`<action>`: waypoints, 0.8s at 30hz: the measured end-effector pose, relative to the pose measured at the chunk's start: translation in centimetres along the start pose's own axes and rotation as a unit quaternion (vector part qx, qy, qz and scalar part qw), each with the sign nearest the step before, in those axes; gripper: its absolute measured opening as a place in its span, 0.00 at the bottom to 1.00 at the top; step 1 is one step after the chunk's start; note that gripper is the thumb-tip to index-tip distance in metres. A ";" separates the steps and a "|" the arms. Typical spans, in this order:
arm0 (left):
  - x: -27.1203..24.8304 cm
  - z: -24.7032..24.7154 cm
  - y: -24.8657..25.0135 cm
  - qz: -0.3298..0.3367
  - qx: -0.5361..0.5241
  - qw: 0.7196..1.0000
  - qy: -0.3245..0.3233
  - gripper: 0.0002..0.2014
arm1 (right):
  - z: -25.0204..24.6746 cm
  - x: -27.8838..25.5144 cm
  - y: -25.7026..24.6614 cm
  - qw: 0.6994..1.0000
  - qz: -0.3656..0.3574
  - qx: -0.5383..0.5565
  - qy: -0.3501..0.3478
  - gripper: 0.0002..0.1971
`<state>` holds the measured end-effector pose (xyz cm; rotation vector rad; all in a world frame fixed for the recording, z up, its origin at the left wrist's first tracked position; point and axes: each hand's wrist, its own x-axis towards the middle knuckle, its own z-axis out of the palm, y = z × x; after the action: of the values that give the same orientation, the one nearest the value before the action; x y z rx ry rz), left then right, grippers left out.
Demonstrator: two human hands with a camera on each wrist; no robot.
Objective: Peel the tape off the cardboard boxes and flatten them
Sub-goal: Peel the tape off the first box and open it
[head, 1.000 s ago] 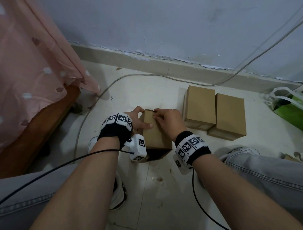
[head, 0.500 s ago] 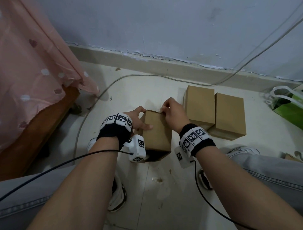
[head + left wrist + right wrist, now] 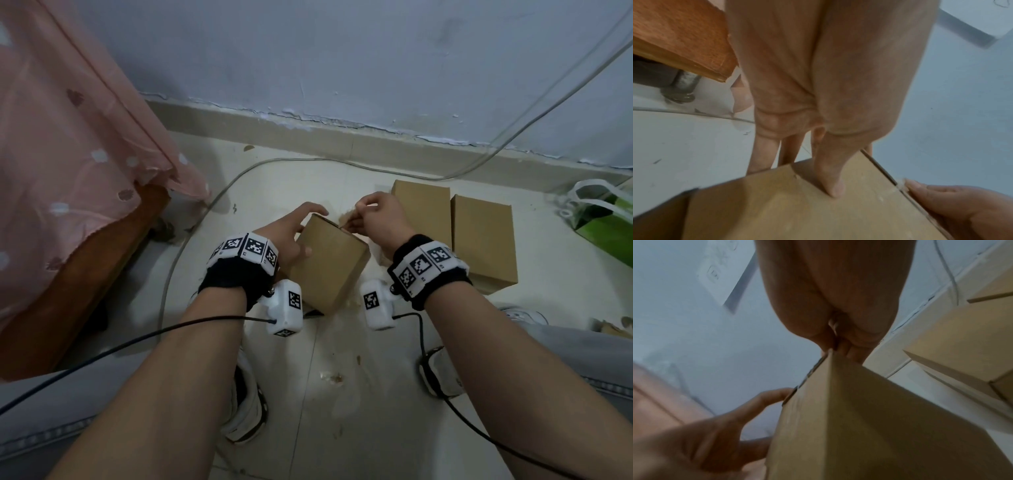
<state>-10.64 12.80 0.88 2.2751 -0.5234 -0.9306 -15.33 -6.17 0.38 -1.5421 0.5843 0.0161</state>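
Observation:
A plain brown cardboard box (image 3: 329, 263) is held tilted above the floor in the middle of the head view. My left hand (image 3: 294, 233) grips its left side, thumb (image 3: 830, 180) pressed on the near face (image 3: 797, 203), fingers behind the far side. My right hand (image 3: 373, 216) is at the box's far top edge and pinches a thin strip of tape (image 3: 345, 223) there. In the right wrist view the pinched fingertips (image 3: 849, 348) meet the box's top corner (image 3: 838, 386). Two more closed boxes (image 3: 423, 212) (image 3: 483, 240) lie side by side on the floor to the right.
A pink dotted cloth (image 3: 78, 154) hangs over a wooden frame (image 3: 102, 267) on the left. A grey cable (image 3: 191, 240) curves across the floor toward the wall. A green bag with white handles (image 3: 606, 219) sits far right. My shoes (image 3: 246, 404) (image 3: 442, 373) flank the floor below the box.
My right hand slid from the box's top face to its far edge and rose while pinching there. The box turned and tilted in my left hand's hold.

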 end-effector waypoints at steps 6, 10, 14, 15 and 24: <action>0.1 -0.3 1.4 0.016 0.035 0.998 0.051 0.37 | -0.4 -0.5 -1.7 0.998 0.025 0.053 0.004 0.13; -0.4 1.2 1.7 -0.020 0.080 0.996 0.013 0.54 | 0.6 -1.0 -1.8 0.997 0.033 0.076 -0.011 0.19; 0.2 3.5 1.4 -0.024 0.035 0.990 0.133 0.47 | 1.1 -1.4 -1.6 0.998 0.022 0.049 -0.032 0.19; 0.2 3.7 1.1 -0.017 0.023 0.990 0.141 0.45 | 1.0 -1.4 -1.5 0.999 0.021 0.039 -0.030 0.18; -0.8 2.9 -3.9 -0.062 0.004 0.992 0.113 0.58 | -2.7 0.2 0.3 0.984 0.036 0.152 0.089 0.19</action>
<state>-12.78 14.99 -2.99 2.4028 -0.2892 -0.7156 -16.22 -8.78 0.22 -1.2330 0.7473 -0.1515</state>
